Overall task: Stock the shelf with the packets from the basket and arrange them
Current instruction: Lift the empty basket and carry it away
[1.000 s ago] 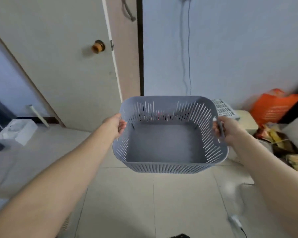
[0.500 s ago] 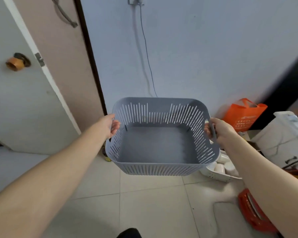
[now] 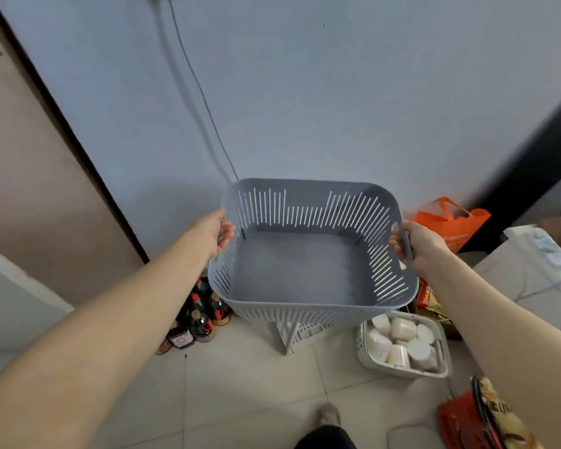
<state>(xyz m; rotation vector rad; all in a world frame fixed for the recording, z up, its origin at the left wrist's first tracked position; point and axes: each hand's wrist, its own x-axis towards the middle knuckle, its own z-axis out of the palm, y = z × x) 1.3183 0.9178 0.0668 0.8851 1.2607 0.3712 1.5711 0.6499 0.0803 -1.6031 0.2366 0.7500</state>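
grey slotted plastic basket (image 3: 305, 273), square with rounded corners and a smooth bare floor, held in the air between both hands above the tiled floor (image 3: 250, 380). left hand (image 3: 212, 233) clamped on its left rim, right hand (image 3: 416, 244) closed round its right handle. below: white basket of pale round tubs (image 3: 402, 346), dark bottles (image 3: 198, 315).

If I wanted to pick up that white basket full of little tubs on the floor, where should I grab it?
Probably by the two short ends of the white basket, coming down from above with both hands. It sits flat on the floor, its open top is packed with white tubs, and a handle slot shows in the right end wall, so the rim there looks easiest to hook.
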